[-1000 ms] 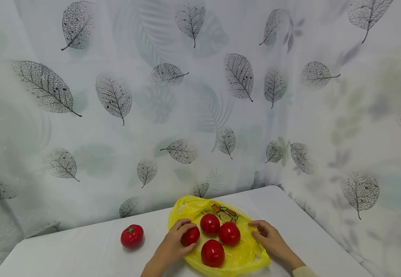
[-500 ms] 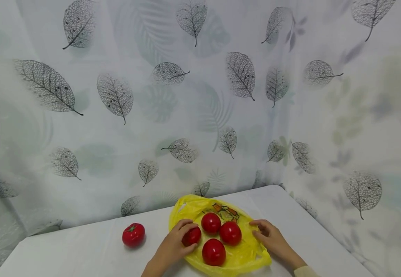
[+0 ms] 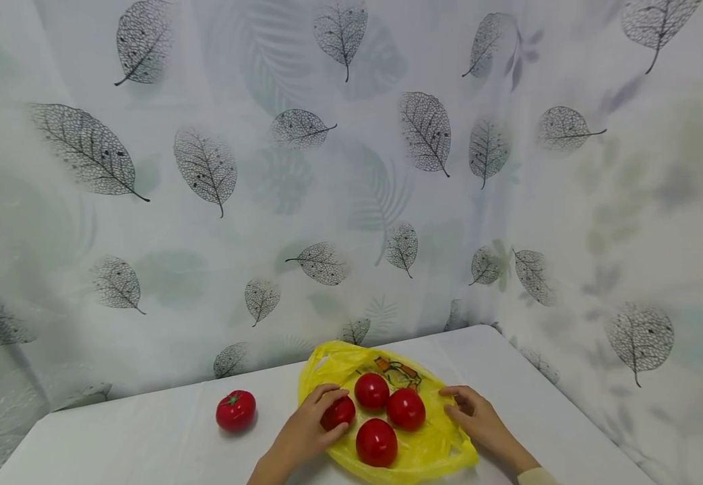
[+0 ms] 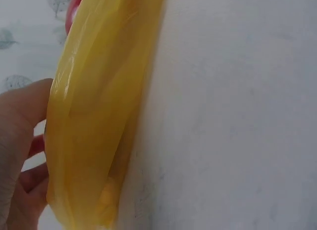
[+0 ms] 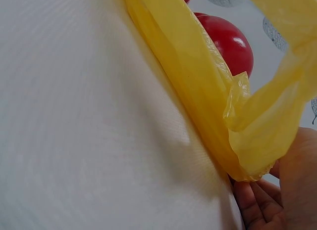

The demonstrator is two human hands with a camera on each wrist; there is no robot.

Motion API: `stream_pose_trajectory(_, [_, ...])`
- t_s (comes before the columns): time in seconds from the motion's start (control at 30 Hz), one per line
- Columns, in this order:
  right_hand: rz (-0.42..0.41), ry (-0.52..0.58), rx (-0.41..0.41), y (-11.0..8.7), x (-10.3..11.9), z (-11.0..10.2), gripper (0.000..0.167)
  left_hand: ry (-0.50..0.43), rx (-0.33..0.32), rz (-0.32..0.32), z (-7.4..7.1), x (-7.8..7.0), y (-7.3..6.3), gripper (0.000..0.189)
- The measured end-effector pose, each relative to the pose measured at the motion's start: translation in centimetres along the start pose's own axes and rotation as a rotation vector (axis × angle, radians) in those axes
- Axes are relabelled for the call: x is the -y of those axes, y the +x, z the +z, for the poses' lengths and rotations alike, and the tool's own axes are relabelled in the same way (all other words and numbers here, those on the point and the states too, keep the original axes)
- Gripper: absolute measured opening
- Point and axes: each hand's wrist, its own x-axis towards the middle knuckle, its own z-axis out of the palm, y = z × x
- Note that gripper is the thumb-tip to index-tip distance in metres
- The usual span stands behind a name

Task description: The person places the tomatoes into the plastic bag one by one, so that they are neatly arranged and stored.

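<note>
A yellow plastic bag (image 3: 422, 450) lies spread on the white table with several red tomatoes on it, among them a front tomato (image 3: 377, 442), a right tomato (image 3: 406, 409) and a back tomato (image 3: 372, 391). My left hand (image 3: 304, 431) grips another tomato (image 3: 340, 412) at the bag's left side, fingers over its top and thumb at its near side. At the bag's right edge, my right hand (image 3: 477, 421) rests with fingers loosely bent, thumb and forefinger apart, fingertips touching the plastic. The bag hides part of each hand in its wrist view.
A lone tomato with a green stem top (image 3: 236, 411) sits on the white table (image 3: 163, 438), left of the bag. Behind and to the right hangs a leaf-printed curtain (image 3: 339, 202), close to the table's edges.
The whole head view has shifted slightly to the left, so things appear a little further right. Both hands, the bag and the tomatoes keep their places.
</note>
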Motion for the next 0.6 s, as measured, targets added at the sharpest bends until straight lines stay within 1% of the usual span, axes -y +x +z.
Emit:
stream_pose_trajectory(0.13, [0.0, -0.001, 0.001, 0.1, -0.1, 0.0, 0.032, 0.022, -0.05, 0.003, -0.4, 0.2, -0.3, 0.046])
stream_pose_trajectory(0.33, [0.005, -0.001, 0.004, 0.1, 0.0, -0.1, 0.033, 0.103, -0.143, 0.015, -1.5, 0.9, -1.0, 0.043])
stream_pose_trajectory(0.4, [0.008, 0.002, 0.004, 0.1, 0.0, -0.1, 0.033, 0.109, -0.17, -0.004, -1.9, 1.2, -1.2, 0.044])
stream_pose_trajectory(0.57, [-0.009, 0.005, 0.007, -0.1, 0.1, -0.1, 0.033, 0.084, -0.242, -0.068, -3.4, 1.9, -1.7, 0.048])
stream_pose_trajectory(0.6, [-0.005, 0.005, 0.004, -0.1, 0.1, -0.1, 0.033, 0.087, -0.261, -0.07, -3.7, 2.1, -1.8, 0.048])
